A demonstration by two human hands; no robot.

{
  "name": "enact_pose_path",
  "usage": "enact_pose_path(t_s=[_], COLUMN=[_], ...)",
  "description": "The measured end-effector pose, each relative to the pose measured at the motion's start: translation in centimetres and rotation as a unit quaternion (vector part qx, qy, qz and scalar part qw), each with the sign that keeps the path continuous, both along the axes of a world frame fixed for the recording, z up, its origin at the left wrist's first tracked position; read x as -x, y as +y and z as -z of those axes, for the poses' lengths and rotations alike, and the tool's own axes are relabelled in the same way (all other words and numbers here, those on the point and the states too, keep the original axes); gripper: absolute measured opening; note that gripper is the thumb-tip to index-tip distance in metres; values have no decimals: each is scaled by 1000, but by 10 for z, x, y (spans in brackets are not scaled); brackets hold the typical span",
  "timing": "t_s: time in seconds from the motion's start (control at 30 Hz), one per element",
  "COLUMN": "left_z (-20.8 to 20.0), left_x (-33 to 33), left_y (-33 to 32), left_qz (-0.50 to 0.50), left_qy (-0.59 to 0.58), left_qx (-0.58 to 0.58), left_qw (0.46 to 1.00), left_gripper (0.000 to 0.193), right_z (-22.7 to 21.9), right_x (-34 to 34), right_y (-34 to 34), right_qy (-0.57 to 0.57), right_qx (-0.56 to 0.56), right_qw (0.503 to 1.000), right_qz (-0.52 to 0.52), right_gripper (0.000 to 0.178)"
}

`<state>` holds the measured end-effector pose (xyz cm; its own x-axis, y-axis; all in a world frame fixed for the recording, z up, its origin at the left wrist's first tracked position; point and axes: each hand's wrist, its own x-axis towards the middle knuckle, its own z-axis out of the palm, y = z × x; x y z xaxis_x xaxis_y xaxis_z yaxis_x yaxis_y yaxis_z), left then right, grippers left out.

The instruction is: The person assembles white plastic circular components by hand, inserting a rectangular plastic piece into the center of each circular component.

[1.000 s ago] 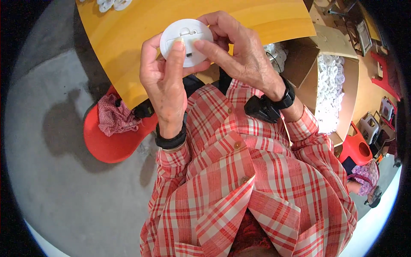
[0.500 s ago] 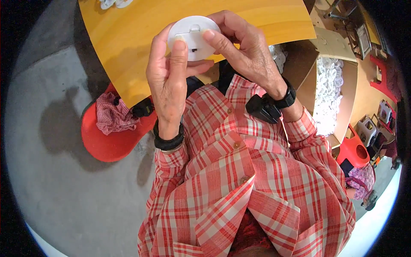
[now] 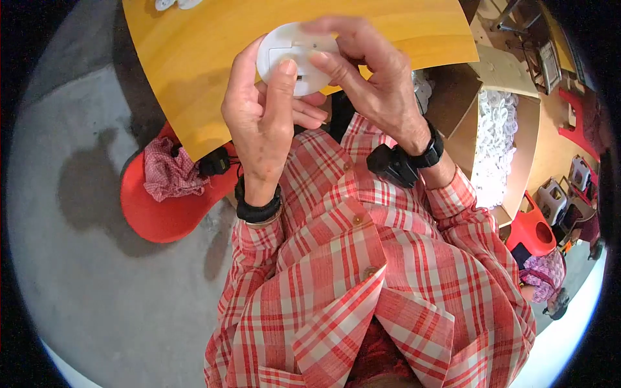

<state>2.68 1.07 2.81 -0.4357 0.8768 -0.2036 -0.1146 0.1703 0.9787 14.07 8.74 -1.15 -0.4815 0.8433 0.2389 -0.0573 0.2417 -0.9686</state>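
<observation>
Both hands are holding the round white plastic disc (image 3: 292, 57) above the yellow wooden table (image 3: 213, 71). The left hand (image 3: 265, 123) is gripping it from below, thumb now pressing its face; the right hand (image 3: 369, 77) is pinching its upper rim, slightly lower than before.

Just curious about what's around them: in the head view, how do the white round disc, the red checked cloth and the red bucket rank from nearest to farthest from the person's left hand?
1. White round disc: held in the left hand.
2. Red checked cloth: lower left, on the red seat.
3. Red bucket: far right.
</observation>
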Motion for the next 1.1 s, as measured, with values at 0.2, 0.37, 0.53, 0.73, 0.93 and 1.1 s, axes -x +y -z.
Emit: enact_pose_path(t_s=[0.2,0.37,0.53,0.73,0.93,1.1], left_z=[-3,0,6,4,11,15], left_x=[0,-6,-4,-5,-5,0], left_y=[-3,-5,-2,3,2,4], left_qz=[0,1,-17,-36,-42,-28], left_qy=[-13,-17,-11,-18,3,-26], left_qx=[-5,0,7,15,-15,16], left_qw=[1000,1000,1000,999,999,999], left_gripper=[33,33,33,32,32,33], right_z=[5,3,16,8,2,13], right_x=[-2,-9,-5,-9,-9,-6], right_y=[6,12,11,0,-3,-2], right_qy=[-21,-69,-55,16,-69,-69], right_qx=[-163,-182,-236,110,61,104], right_qw=[986,979,970,993,994,991], right_qz=[-20,-64,-28,-48,-54,-39], right_gripper=[16,17,20,34,36,37])
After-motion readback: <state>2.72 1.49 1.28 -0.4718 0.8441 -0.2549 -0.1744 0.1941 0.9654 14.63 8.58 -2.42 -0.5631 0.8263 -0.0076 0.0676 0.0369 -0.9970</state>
